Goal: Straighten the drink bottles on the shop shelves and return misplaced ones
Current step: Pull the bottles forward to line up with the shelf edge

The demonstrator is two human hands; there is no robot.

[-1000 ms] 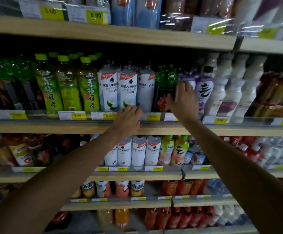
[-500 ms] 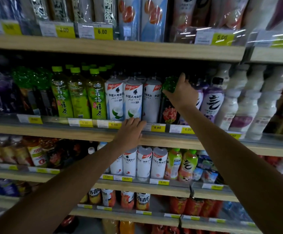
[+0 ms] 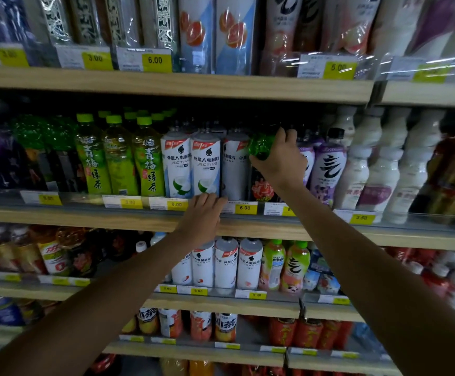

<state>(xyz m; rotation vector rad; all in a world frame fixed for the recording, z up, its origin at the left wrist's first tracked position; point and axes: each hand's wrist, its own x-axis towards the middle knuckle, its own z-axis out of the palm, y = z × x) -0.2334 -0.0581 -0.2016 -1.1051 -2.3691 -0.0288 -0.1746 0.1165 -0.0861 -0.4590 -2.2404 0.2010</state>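
Dim shop shelving, wooden shelf (image 3: 139, 217) at chest height. Green-topped bottle (image 3: 261, 147) stands btwn white bottles (image 3: 234, 169) & purple ones: likely misplaced. Right hand (image 3: 282, 161) grasps its shoulder; left hand (image 3: 201, 217) flat, fingers relaxed, on shelf edge. Step: extraction. Next: lift clear w/o toppling neighbours.

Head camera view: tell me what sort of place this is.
Most likely a shop's drinks aisle: wooden shelves packed with rows of bottled drinks, and yellow price tags clipped along each edge.
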